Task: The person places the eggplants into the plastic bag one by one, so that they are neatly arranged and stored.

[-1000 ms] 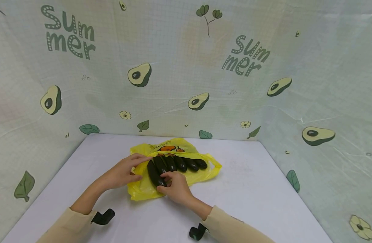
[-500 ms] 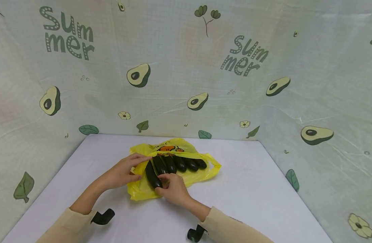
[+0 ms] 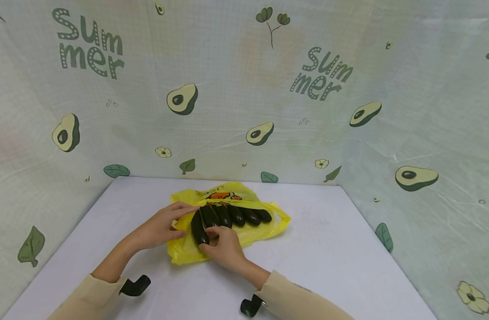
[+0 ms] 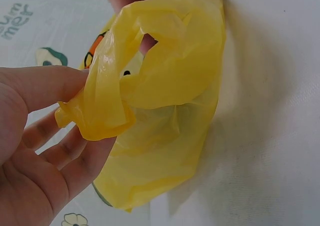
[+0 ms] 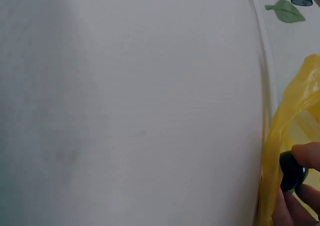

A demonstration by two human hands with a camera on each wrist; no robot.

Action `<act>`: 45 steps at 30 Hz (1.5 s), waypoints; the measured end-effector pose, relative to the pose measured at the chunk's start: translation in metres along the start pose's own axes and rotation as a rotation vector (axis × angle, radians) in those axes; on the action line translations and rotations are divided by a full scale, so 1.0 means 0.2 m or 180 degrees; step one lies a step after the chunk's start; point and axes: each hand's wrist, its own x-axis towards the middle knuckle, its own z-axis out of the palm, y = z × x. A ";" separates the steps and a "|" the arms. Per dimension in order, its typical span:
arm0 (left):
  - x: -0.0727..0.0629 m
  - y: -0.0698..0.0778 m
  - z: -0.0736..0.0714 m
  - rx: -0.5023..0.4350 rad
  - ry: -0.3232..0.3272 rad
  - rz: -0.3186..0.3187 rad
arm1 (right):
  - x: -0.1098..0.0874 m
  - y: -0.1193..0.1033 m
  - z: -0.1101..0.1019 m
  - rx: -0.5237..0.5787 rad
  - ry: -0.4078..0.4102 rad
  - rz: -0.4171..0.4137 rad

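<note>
A yellow plastic bag point(image 3: 184, 255) lies on its side with its mouth toward me. Inside it several glossy black eggplants point(image 3: 237, 216) stand in a row, side by side. My right hand point(image 3: 226, 249) pinches the near end of the leftmost eggplant point(image 3: 198, 229) between thumb and fingers; in the right wrist view that dark eggplant end point(image 5: 290, 172) shows between the fingertips. At the bag's left side my left hand point(image 3: 162, 226) holds the rim, and in the left wrist view the bag's loop handle point(image 4: 107, 100) passes between thumb and fingers. The eggplants' far ends are hidden under the bag's upper layer.
The bag rests on a white table point(image 3: 308, 249). A pale curtain point(image 3: 228, 66) printed with avocados, leaves and "summer" encloses the back and both sides. A black camera mount point(image 3: 135, 285) sits on the left wrist, another mount point(image 3: 251, 306) on the right.
The right hand has shifted left with the leftmost eggplant's near end, which now points more straight toward me. The left hand and the other eggplants look unmoved.
</note>
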 end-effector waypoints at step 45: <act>-0.03 -0.01 0.00 0.0021 -0.0003 -0.0019 | 0.09 -0.02 0.05 -0.0482 0.0002 0.0081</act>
